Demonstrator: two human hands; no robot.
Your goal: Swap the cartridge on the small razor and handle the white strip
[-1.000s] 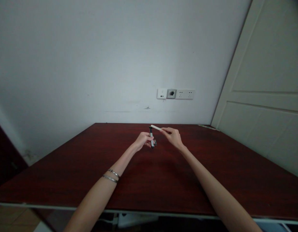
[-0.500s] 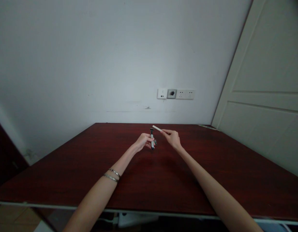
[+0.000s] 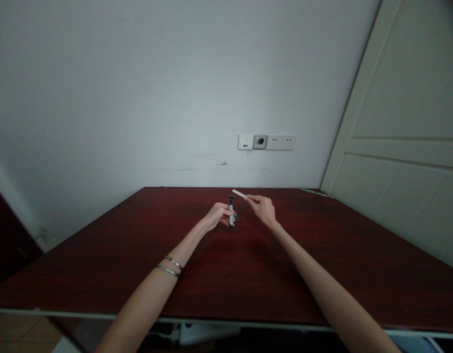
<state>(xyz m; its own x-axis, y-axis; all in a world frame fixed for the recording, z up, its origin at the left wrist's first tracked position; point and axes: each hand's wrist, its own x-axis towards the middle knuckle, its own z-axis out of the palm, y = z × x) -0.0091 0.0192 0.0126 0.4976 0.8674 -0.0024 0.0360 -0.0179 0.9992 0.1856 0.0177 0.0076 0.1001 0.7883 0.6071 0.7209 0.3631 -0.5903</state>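
**Head view: razor-like tool and white stick above a table**

I see the left hand closed on the upright tool, presumably for steadiness; the right hand pinches the stick's end, presumably freeing its tip. The left hand partly hides a small object; wall sockets lie beyond.

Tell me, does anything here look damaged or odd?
Yes: the pale wall has a dark scuff below and left of the wall sockets, near a thin horizontal line. Both marks interrupt the plain surface.
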